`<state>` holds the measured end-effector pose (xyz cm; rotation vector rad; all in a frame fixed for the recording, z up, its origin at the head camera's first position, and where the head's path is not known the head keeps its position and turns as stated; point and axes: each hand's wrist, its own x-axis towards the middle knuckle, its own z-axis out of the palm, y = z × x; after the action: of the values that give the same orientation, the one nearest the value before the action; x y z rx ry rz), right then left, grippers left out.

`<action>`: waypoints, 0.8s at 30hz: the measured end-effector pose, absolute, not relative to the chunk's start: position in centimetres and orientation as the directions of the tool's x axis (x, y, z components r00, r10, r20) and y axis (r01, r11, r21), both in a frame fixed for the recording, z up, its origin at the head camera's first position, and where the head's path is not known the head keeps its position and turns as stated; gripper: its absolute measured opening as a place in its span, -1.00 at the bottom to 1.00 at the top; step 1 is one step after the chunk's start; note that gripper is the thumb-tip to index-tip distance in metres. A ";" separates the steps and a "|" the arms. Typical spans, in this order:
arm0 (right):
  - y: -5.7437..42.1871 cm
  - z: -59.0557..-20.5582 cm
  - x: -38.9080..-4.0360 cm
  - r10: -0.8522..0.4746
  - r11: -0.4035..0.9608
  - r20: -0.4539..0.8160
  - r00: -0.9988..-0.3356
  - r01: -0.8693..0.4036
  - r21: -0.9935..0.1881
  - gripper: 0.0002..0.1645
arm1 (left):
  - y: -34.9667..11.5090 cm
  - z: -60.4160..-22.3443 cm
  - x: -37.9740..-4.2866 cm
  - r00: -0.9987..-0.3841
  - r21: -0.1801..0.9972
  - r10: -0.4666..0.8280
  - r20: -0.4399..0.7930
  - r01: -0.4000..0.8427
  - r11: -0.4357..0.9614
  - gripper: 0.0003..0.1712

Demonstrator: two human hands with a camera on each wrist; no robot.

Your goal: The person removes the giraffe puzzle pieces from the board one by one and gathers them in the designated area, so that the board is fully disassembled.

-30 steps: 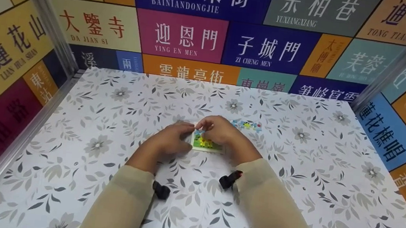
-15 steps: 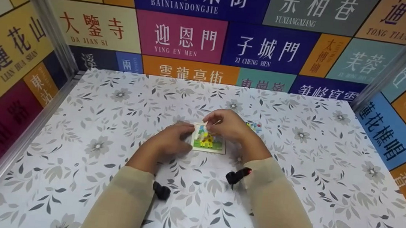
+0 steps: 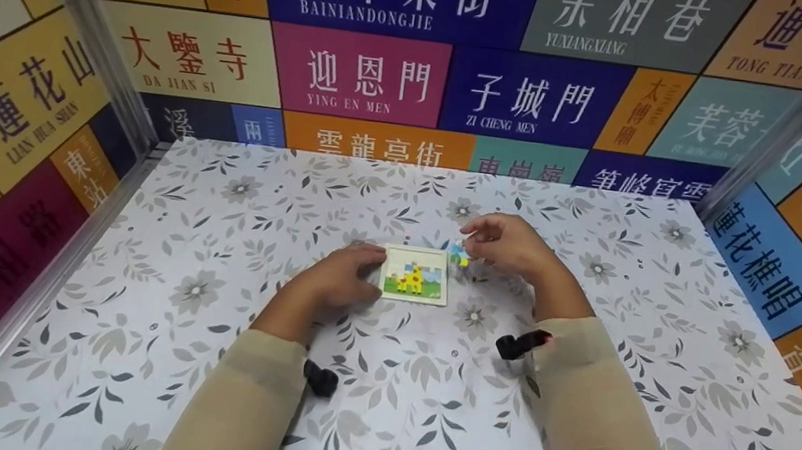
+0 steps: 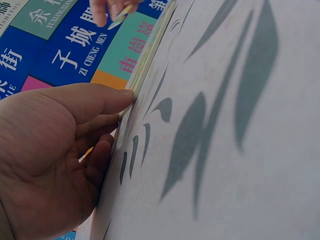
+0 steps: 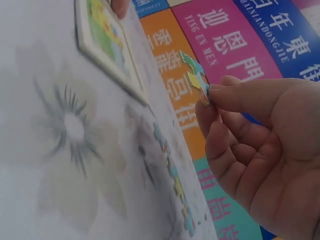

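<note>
A small jigsaw puzzle tray [image 3: 414, 299] with a pale frame lies mid-table, its lower part filled by a yellow giraffe picture on green. Bare backing shows along its upper part. My left hand [image 3: 336, 275] holds the tray's left edge; in the left wrist view the thumb tip presses the rim, the other fingers bent below it. Right of the tray, raised off the table, my right hand [image 3: 514, 244] pinches a puzzle piece [image 5: 196, 75] between thumb and index finger. That piece is blue, green and yellow.
Several loose puzzle pieces [image 5: 176, 182] lie in a row on the table beyond the tray's right side, hidden behind the right hand in the head view. The table's floral cloth [image 3: 263, 188] reaches back to walls of coloured name panels [image 3: 357, 75].
My right hand has moved right from over the tray to beside it, and the pinched puzzle piece now shows plainly. The left hand stays at the tray's left edge.
</note>
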<state>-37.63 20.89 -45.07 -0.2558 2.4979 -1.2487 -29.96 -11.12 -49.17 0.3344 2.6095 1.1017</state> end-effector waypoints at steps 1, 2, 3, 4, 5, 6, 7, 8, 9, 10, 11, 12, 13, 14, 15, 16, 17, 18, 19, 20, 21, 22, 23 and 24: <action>21.2 -45.3 -37.8 -0.301 0.602 -0.221 -0.928 -0.005 -0.799 -0.55 | -11.1 -49.2 -30.0 -0.932 0.726 0.317 -0.176 0.095 0.681 -0.15; 21.4 -45.5 -37.9 -0.295 0.605 -0.227 -0.928 0.003 -0.797 -0.56 | -11.1 -49.2 -30.0 -0.932 0.728 0.316 -0.177 0.092 0.679 -0.14; 21.6 -45.8 -38.0 -0.289 0.609 -0.233 -0.928 0.010 -0.793 -0.56 | -11.1 -49.2 -30.0 -0.933 0.728 0.312 -0.182 0.086 0.680 -0.15; 21.7 -46.0 -38.1 -0.288 0.611 -0.237 -0.928 0.012 -0.791 -0.57 | -11.1 -49.2 -29.9 -0.933 0.729 0.310 -0.184 0.082 0.680 -0.15; 21.8 -46.2 -38.1 -0.287 0.617 -0.239 -0.928 0.011 -0.787 -0.58 | -11.0 -49.2 -29.9 -0.933 0.728 0.309 -0.185 0.081 0.680 -0.15; 21.9 -46.4 -38.2 -0.285 0.622 -0.243 -0.927 0.014 -0.783 -0.59 | -11.0 -49.2 -29.9 -0.933 0.728 0.310 -0.185 0.081 0.681 -0.15; 21.9 -46.5 -38.2 -0.282 0.629 -0.247 -0.927 0.016 -0.777 -0.61 | -11.0 -49.2 -29.9 -0.932 0.725 0.311 -0.185 0.085 0.684 -0.16; 21.9 -46.7 -38.2 -0.274 0.637 -0.253 -0.928 0.022 -0.770 -0.62 | -11.0 -49.1 -29.9 -0.932 0.724 0.312 -0.185 0.086 0.684 -0.16; 21.9 -46.9 -38.2 -0.269 0.642 -0.258 -0.928 0.027 -0.766 -0.63 | -11.0 -49.1 -29.9 -0.932 0.722 0.312 -0.186 0.086 0.686 -0.16; 21.9 -47.0 -38.2 -0.261 0.648 -0.264 -0.929 0.034 -0.761 -0.64 | -11.0 -49.1 -29.9 -0.932 0.722 0.313 -0.184 0.088 0.686 -0.16; 21.8 -47.2 -38.2 -0.255 0.652 -0.268 -0.929 0.039 -0.757 -0.64 | -11.0 -49.1 -29.9 -0.932 0.720 0.315 -0.180 0.093 0.688 -0.16; 21.7 -47.3 -38.2 -0.247 0.657 -0.271 -0.930 0.045 -0.753 -0.65 | -11.0 -49.1 -29.9 -0.932 0.719 0.316 -0.178 0.097 0.688 -0.17; 21.6 -47.4 -38.2 -0.235 0.662 -0.273 -0.933 0.053 -0.748 -0.65 | -11.0 -49.1 -29.8 -0.932 0.716 0.317 -0.176 0.099 0.691 -0.17; 21.5 -47.5 -38.1 -0.222 0.667 -0.277 -0.935 0.061 -0.743 -0.66 | -11.0 -49.1 -29.8 -0.932 0.714 0.317 -0.173 0.103 0.692 -0.16; 21.5 -47.6 -38.1 -0.218 0.670 -0.278 -0.936 0.063 -0.740 -0.66 | -11.0 -49.1 -29.7 -0.933 0.712 0.319 -0.170 0.107 0.694 -0.16; 21.4 -47.6 -38.1 -0.210 0.677 -0.279 -0.937 0.066 -0.733 -0.66 | -11.0 -49.0 -29.7 -0.932 0.709 0.322 -0.166 0.114 0.696 -0.16; 21.4 -47.7 -38.1 -0.205 0.683 -0.279 -0.938 0.067 -0.727 -0.66 | -11.0 -49.0 -29.7 -0.932 0.706 0.324 -0.163 0.119 0.698 -0.16; 21.3 -47.7 -38.2 -0.198 0.689 -0.282 -0.939 0.071 -0.721 -0.66 | -11.0 -49.0 -29.7 -0.932 0.706 0.324 -0.161 0.121 0.697 -0.16; 21.3 -47.7 -38.2 -0.192 0.694 -0.286 -0.939 0.076 -0.716 -0.67 | -11.0 -49.0 -29.7 -0.932 0.707 0.324 -0.159 0.122 0.697 -0.16; 21.3 -47.7 -38.3 -0.189 0.699 -0.290 -0.938 0.079 -0.711 -0.67 | -11.0 -49.1 -29.7 -0.933 0.711 0.325 -0.157 0.121 0.693 -0.16; 21.3 -47.7 -38.3 -0.187 0.702 -0.292 -0.938 0.080 -0.708 -0.66 | -11.0 -49.1 -29.7 -0.933 0.714 0.325 -0.156 0.121 0.689 -0.16; 21.3 -47.7 -38.4 -0.179 0.704 -0.295 -0.938 0.087 -0.705 -0.67 | -11.0 -49.1 -29.7 -0.932 0.716 0.327 -0.156 0.121 0.687 -0.16; 21.3 -47.7 -38.4 -0.172 0.706 -0.299 -0.939 0.094 -0.702 -0.67 | -11.0 -49.1 -29.7 -0.933 0.719 0.326 -0.156 0.119 0.685 -0.16; 21.3 -47.7 -38.4 -0.169 0.706 -0.300 -0.939 0.097 -0.702 -0.66 | -11.0 -49.1 -29.7 -0.932 0.719 0.326 -0.157 0.119 0.685 -0.16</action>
<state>-38.45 21.30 -47.66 -0.0558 2.5719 -1.0861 -29.74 -10.99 -49.11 0.3548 2.6253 1.0925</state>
